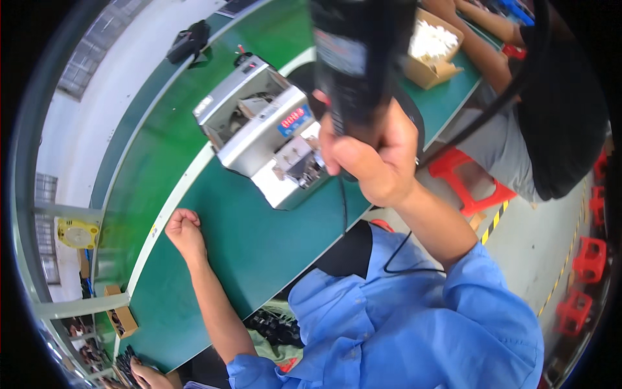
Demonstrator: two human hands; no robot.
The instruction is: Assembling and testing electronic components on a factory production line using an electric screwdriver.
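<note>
My right hand (379, 152) is raised close to the camera, its fingers wrapped round a thick black cylindrical corded tool (363, 71) with a pale label. The tool's upper end runs out of view, so its exact kind cannot be told. My left hand (186, 232) rests closed in a fist on the green tabletop (259, 240), beside the white rail; nothing shows in it. Between the two hands stands a silver bench machine (259, 123) with a lit red digital display (293, 120) and an open top. A metal fixture (301, 162) sits at its front.
A cardboard box of white parts (431, 45) stands at the far right, near another person in black (564, 110). Red stools (466, 178) are on the floor. A small box (121, 318) and another person's hand (149, 376) are at lower left. A yellow fan (76, 233) hangs left.
</note>
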